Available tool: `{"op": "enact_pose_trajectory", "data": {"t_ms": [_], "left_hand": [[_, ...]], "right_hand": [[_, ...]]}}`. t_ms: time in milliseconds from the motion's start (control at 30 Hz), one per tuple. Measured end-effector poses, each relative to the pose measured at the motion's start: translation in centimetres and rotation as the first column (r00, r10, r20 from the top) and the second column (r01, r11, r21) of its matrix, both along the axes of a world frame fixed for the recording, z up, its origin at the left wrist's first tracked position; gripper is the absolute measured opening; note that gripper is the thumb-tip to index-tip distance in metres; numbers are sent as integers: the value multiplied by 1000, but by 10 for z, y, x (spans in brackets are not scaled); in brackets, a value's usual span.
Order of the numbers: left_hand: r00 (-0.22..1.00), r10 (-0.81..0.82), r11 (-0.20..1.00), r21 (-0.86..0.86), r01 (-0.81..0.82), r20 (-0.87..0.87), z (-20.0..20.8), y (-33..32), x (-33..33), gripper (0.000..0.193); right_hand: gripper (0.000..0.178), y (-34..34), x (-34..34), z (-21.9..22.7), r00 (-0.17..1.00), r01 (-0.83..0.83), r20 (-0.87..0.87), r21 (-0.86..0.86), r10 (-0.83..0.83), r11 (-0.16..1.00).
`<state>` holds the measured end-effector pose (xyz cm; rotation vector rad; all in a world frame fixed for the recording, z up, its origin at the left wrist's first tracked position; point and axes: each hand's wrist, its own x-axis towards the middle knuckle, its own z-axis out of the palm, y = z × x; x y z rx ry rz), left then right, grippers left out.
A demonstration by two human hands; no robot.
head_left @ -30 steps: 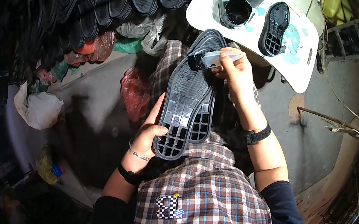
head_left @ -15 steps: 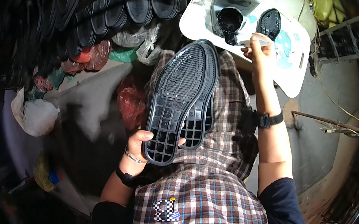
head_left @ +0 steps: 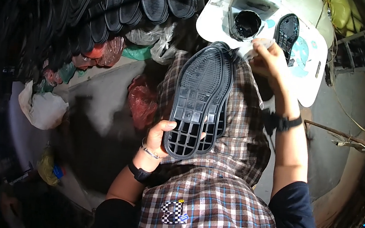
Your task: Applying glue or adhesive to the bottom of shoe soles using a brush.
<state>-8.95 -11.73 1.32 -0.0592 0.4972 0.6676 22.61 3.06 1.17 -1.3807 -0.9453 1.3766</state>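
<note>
My left hand is closed round the heel end of two black shoe soles. They lie overlapped over my lap, gridded undersides facing up and toes pointing away from me. In my right hand I pinch the pale handle of a brush. Its dark tip is beside the soles' toe ends; whether it touches them I cannot tell. Just beyond stands a cut-open whitish plastic jug, its round mouth coated with black liquid. A single glossy black sole is to the right of the jug.
The jug and single sole rest on a white stool. Several black soles hang on a rack at the far left, above plastic bags. A checked apron covers my lap. A stick lies to the right.
My right hand has brought the brush away from the jug's mouth, nearer to the soles' toe ends. The left hand still holds both soles, now more overlapped. The whole view has shifted slightly.
</note>
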Motion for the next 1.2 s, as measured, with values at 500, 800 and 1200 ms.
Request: {"op": "enact_pose_trajectory", "data": {"t_ms": [500,800,1200], "left_hand": [[996,84,991,106,-86,20,11,5,12,85],[979,165,986,-22,-164,116,12,4,15,84],[963,174,983,21,-182,205,15,12,26,80]], "right_hand": [[18,-123,-100,45,932,-224,-284,39,225,974],[21,-95,-109,33,969,28,-247,97,-3,995],[20,-130,-108,53,975,11,-221,74,6,997]]}}
